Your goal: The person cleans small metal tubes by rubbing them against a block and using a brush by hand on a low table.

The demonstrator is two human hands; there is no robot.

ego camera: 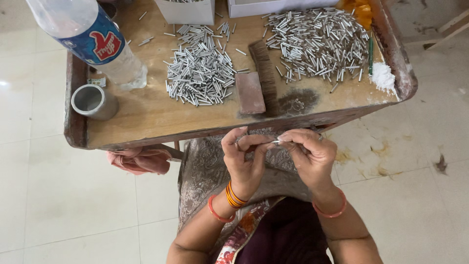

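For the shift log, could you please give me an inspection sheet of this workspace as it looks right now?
Surface: worn wooden tray table with a raised rim.
Job's things: small metal tube pinched between both hands; two heaps of metal tubes.
Clutter: brush, plastic bottle, metal cup, white powder, two white boxes.
Grippers: left hand and right hand, fingertips shut on the tube.
Cables: nothing seen.
Surroundings: pale tiled floor, stained at right; pink cloth under the table.

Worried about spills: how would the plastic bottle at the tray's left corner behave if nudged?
The bottle looks tall and narrow, so it probably tips easily. It seems mostly empty, likely light. Being round, it might roll off the tray.
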